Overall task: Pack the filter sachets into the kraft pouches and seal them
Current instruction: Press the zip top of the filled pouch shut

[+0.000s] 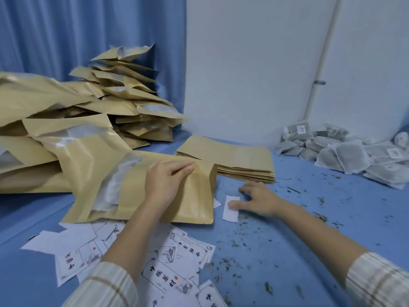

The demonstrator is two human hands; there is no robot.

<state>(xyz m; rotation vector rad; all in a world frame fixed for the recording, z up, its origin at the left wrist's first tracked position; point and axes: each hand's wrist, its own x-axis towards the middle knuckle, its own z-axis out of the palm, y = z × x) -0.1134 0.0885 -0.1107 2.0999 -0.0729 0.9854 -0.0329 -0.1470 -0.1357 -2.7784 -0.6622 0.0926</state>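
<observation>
Left hand (164, 180) pressing kraft pouch (137, 191), right hand (256, 199) touching slip (231, 210)

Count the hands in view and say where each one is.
2. The left hand presses on the kraft pouch at centre. The right hand rests on a small white slip just right of that pouch.
</observation>
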